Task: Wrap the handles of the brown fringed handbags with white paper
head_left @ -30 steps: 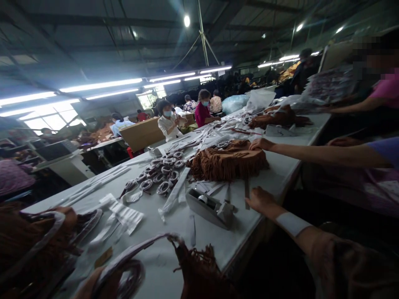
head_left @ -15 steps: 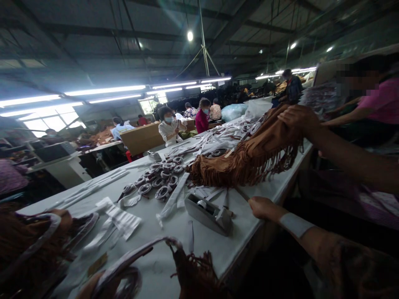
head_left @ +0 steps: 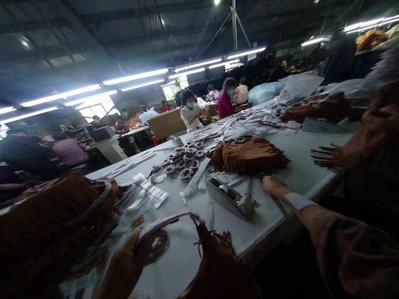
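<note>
The largest thing is the long white table [head_left: 304, 145], which crosses from near left to far right. At its near left lies a big heap of brown fringed fabric pieces [head_left: 46, 224]; farther, at the centre, is a smaller brown fringed fabric stack [head_left: 252, 153]. The brown fringed fabric piece with a pale-wrapped strap [head_left: 215, 274] is at the near edge, partly cut by the view. As I judge, its strap is already wrapped along the visible length and joined to the fabric; whether anything is left to fix, the coiled part does not show. The left hand [head_left: 124, 259] is closed around this strap beside its coil, so the fabric hangs to the right of the grip. The right hand [head_left: 276, 187] is well apart from that piece, near the stack, with fingers drawn in narrowly; I cannot tell if they pinch something. Between the hands stands the grey tape dispenser [head_left: 229, 203], and to its far left lie small, pale-wrapped strap coils [head_left: 185, 174].
</note>
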{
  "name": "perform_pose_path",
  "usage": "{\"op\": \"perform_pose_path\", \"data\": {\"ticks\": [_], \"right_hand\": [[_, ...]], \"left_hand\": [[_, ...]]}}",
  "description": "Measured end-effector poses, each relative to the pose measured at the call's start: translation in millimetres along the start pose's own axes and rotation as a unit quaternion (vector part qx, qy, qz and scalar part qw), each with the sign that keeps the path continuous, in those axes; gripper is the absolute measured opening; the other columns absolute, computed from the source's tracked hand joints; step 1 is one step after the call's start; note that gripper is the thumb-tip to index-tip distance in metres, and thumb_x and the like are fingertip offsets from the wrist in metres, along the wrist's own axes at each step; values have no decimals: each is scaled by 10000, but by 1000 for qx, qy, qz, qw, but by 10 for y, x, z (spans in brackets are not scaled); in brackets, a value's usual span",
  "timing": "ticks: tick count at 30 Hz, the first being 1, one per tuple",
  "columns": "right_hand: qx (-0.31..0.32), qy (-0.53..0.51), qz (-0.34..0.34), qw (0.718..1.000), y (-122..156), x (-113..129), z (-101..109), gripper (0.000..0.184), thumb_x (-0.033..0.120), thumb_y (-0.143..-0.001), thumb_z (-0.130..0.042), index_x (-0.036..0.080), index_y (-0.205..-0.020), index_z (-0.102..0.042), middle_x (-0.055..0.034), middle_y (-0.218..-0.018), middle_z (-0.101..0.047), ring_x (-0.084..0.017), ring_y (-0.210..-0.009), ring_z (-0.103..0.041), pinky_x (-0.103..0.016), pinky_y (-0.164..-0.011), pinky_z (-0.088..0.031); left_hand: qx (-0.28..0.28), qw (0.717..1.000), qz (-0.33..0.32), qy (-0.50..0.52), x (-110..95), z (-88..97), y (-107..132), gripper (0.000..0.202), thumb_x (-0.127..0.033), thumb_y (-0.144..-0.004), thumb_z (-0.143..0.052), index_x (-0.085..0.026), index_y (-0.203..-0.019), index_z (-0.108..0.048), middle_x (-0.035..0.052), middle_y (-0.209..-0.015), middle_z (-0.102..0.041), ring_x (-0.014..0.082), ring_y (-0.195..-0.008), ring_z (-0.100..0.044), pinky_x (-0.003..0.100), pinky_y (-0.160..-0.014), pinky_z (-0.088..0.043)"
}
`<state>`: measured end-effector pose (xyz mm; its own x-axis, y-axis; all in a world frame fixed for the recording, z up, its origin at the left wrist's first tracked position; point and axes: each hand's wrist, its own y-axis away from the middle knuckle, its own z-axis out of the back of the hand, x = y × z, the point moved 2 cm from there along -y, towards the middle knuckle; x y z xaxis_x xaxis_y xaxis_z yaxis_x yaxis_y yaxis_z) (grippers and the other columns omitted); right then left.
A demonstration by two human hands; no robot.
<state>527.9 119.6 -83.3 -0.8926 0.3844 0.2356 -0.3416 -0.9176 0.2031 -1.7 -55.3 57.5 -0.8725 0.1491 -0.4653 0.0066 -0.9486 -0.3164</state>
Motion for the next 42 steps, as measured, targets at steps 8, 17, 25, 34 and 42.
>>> {"op": "perform_pose_path", "data": {"ticks": [8, 17, 25, 34, 42], "right_hand": [[-134, -64, 304, 941, 936, 797, 229, 314, 211, -985, -439, 166, -1183, -678, -138, -1197, -676, -238, -1139, -589, -302, -984, -422], [11, 102, 513, 852, 1523, 2144, -849, 207, 57, -879, -532, 73, -923, -734, -202, -990, -714, -273, -936, -638, -353, -794, -489], [11, 128, 553, 824, 1342, 2043, -856, 272, 46, -889, -483, 107, -937, -743, -166, -995, -722, -250, -888, -644, -342, -800, -485], [66, 154, 512, 842, 1296, 1823, -788, 208, 77, -846, -545, 105, -831, -751, -183, -930, -721, -260, -827, -680, -336, -745, -479], [29, 45, 446, 894, 1500, 1688, -776, 246, 33, -825, -481, 101, -798, -716, -219, -923, -710, -306, -891, -679, -389, -776, -508]], "left_hand": [[17, 1000, 0, 21, 3, 87, 29, 431, -604, -859, -556, -207, -923, -712, 29, -787, -753, 206, -675, -688, 252, -612, -561], [26, 999, 6, 33, -41, 222, 93, 360, -524, -872, -558, -181, -849, -667, 12, -707, -681, 172, -631, -603, 238, -588, -497], [14, 996, 23, 81, -55, 204, 57, 353, -503, -888, -546, -179, -756, -593, -5, -680, -589, 149, -626, -508, 232, -581, -416], [32, 993, 24, 108, 107, 170, 81, 343, -512, -906, -552, -181, -854, -626, 0, -726, -625, 164, -661, -545, 238, -610, -448], [32, 994, 30, 102, 85, 152, 38, 367, -530, -909, -540, -178, -848, -625, 1, -718, -615, 165, -659, -534, 243, -598, -434]]}}
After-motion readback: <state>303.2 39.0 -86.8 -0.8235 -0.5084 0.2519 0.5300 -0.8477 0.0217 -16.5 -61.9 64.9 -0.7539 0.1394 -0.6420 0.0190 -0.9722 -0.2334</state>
